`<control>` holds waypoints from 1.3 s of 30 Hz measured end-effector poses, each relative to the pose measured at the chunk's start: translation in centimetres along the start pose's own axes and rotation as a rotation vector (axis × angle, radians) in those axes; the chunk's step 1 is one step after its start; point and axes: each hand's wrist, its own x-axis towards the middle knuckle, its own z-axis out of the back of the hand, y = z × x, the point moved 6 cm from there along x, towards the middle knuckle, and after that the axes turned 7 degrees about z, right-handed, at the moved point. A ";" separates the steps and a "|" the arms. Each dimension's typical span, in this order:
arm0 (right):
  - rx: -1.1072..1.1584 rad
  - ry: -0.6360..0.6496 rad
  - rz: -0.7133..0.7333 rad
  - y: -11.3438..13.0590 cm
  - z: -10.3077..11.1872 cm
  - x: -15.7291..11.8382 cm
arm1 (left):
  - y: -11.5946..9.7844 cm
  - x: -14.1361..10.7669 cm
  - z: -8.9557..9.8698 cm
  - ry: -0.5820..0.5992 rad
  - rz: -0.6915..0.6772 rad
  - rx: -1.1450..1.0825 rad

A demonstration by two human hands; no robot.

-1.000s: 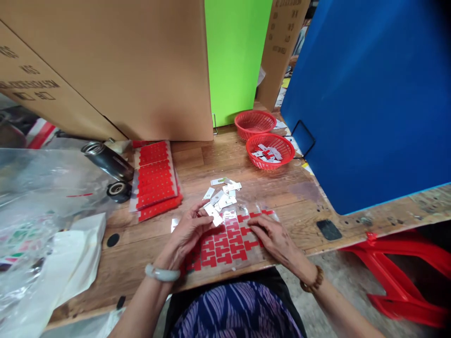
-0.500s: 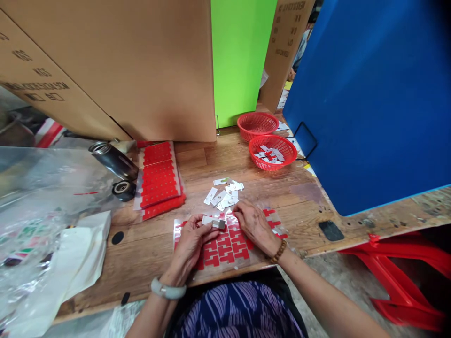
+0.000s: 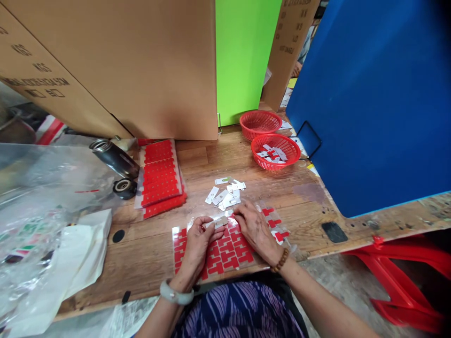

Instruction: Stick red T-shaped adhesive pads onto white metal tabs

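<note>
My left hand [image 3: 201, 241] pinches a small white and grey tag [image 3: 220, 222] above a clear sheet of red T-shaped stickers [image 3: 229, 251]. Close on the right, my right hand [image 3: 254, 229] has its thumb and fingertips pressed together at the sheet's upper part; what they hold, if anything, is too small to make out. A loose pile of white tags [image 3: 227, 199] lies just beyond both hands. Beyond the pile, a red basket [image 3: 296, 158] holds more white tags and some red pieces.
A second red basket [image 3: 243, 127] stands behind. To the left are stacked red sticker sheets [image 3: 162, 180], an open dark flask [image 3: 118, 162], its cap [image 3: 124, 188] and plastic bags [image 3: 31, 234]. Cardboard [image 3: 141, 70], green [image 3: 243, 61] and blue [image 3: 380, 108] panels rise behind.
My left hand has moved slightly right with the tag, which is now tilted upward to the right. My right hand has shifted slightly right, and its fingertips remain beside the tag.
</note>
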 end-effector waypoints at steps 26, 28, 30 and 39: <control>0.364 0.149 -0.142 -0.9 1.2 -0.5 | -1.1 1.4 -0.3 0.004 0.047 -0.041; 0.440 0.142 -0.169 -0.8 1.5 -0.6 | -1.0 1.1 -0.3 0.011 0.057 -0.044; 0.480 0.114 -0.179 -0.4 1.7 -0.7 | -0.9 0.6 -0.4 0.032 0.076 -0.046; 0.459 -0.042 -0.199 0.7 1.1 -1.4 | -0.7 -2.4 -1.1 0.111 0.168 -0.038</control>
